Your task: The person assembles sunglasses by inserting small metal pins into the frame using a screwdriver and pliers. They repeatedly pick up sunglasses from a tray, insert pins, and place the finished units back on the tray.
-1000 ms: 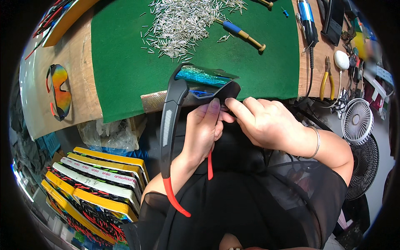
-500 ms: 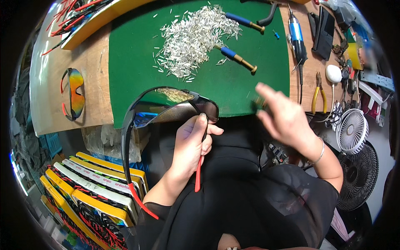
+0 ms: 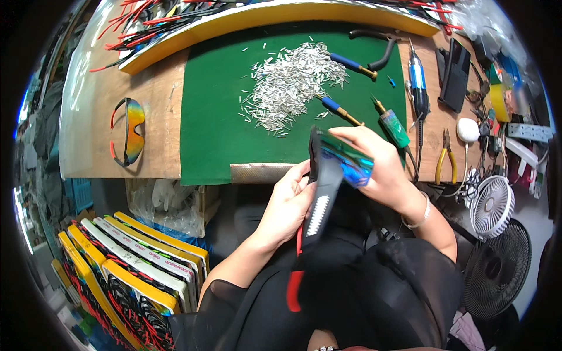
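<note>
Pink printed lettering runs along the edge of a white tray standing in a row of yellow-edged trays at the lower left. It is a short word repeated several times.

The sunglasses are held up between both hands, just in front of the near edge of the worktop, lens turned to the right. The left hand has a narrow grip, thumb and fingers closed on the black frame. The right hand is at the lens side, its fingers bent around the far side; the lens hides the fingertips, so I cannot tell how tight that grip is. The near side arm hangs down, ending in a red tip (blurred here, though a pale ribbed patch shows on it).

Beyond the hands, a green mat carries a heap of small metal pins, with a blue-handled screwdriver beside it and a green-handled tool to the right. Another pair of glasses, orange-lensed, lies at the left.
</note>
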The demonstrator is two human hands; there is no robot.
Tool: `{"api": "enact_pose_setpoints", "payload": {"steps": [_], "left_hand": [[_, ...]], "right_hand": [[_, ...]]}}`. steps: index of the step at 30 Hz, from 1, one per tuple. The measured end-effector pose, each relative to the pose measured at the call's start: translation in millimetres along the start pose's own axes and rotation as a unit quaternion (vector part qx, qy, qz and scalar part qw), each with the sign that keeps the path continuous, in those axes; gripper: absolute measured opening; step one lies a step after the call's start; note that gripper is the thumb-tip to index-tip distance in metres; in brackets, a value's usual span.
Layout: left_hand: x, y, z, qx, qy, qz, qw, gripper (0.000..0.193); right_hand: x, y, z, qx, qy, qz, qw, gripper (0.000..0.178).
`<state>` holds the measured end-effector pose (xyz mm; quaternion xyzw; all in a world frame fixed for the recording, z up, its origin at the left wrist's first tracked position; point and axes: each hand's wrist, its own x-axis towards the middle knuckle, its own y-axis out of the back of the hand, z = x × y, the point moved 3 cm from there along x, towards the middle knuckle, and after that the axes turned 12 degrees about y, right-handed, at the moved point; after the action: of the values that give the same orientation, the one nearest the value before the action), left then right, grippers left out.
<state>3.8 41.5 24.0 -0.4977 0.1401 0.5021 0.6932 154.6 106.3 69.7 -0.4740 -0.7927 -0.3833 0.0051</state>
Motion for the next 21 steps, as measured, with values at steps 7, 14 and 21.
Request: {"api": "enact_pose_setpoints", "payload": {"steps": [7, 14, 21], "left_hand": [[-5.1, 6.1, -3.5, -0.016, -0.003, 0.025, 1.0, 0.015], [-21.1, 14.2, 15.9, 0.125, -0.005, -0.031, 0.992, 0.049], [-27.6, 60.9, 61.7, 0.173, -0.23, 0.185, 0.94, 0.011]], "right_hand": [[6.6, -14.2, -8.0, 0.031, 0.042, 0.035, 0.998, 0.02], [8.7, -28.1, 9.9, 0.181, -0.151, -0.002, 0.972, 0.013], [21.3, -78.8, -11.1, 0.437, -0.302, -0.248, 0.81, 0.027]]}}
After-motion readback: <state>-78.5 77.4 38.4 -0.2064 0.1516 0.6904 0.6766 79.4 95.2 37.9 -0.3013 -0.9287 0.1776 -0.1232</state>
